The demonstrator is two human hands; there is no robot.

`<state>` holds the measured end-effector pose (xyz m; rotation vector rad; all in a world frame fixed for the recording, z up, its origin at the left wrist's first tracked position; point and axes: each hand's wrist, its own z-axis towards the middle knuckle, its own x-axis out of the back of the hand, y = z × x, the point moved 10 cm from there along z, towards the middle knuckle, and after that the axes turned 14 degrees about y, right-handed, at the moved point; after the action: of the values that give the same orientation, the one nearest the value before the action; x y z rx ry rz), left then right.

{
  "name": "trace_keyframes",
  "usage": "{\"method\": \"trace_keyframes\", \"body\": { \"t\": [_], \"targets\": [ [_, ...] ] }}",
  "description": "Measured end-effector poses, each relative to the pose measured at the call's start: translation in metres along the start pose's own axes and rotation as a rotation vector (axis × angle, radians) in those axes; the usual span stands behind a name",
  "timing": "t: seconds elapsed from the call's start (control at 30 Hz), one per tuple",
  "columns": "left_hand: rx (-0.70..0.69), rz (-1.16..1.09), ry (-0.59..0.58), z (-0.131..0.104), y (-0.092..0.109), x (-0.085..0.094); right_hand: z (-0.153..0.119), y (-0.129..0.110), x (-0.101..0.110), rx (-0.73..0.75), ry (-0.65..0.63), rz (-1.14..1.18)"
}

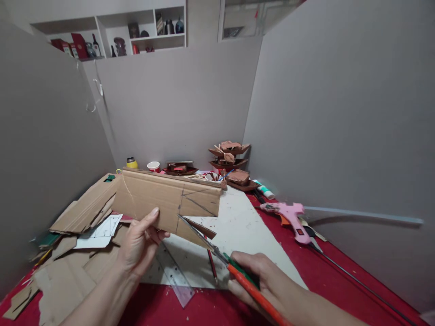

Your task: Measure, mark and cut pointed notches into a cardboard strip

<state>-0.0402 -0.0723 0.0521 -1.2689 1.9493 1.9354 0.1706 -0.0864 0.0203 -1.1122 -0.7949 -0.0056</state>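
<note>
My left hand (142, 242) grips a strip of brown cardboard (152, 192), thumb in front, raised above the table. Pencil lines cross its right part, and a narrow cut flap sticks out at its lower right. In my right hand (260, 274) is a pair of scissors (249, 287) with orange and green handles. Its blades point up and left, and their tips meet the cardboard near a pencil line. Beneath the scissors lies a dark red pencil (212, 262). A clear ruler (181, 292) lies below the cardboard, right of my left forearm.
A white board (278, 258) covers part of the red tabletop (326, 280). On the right lies a pink glue gun (292, 215) with a long glue stick and cord. Brown model boats (239, 179) stand at the back. Cardboard scraps (68, 280) and a drawn paper (100, 233) fill the left.
</note>
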Motion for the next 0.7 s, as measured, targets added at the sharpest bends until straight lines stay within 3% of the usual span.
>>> {"method": "trace_keyframes", "body": {
  "t": [0.13,0.4,0.5,0.7],
  "targets": [
    [-0.012,-0.023,0.032,0.003,0.003,0.002,0.001,0.002,0.007,0.002,0.003,-0.084],
    [-0.126,-0.184,0.142,0.021,0.047,0.015,0.007,0.011,0.027,0.022,0.104,-0.154],
    [-0.098,-0.192,0.148,0.019,0.043,0.013,0.005,0.003,0.029,0.033,0.137,-0.101],
    [-0.035,-0.208,0.153,0.009,0.033,0.008,0.006,0.003,0.021,0.047,0.082,-0.118]
  ]
}}
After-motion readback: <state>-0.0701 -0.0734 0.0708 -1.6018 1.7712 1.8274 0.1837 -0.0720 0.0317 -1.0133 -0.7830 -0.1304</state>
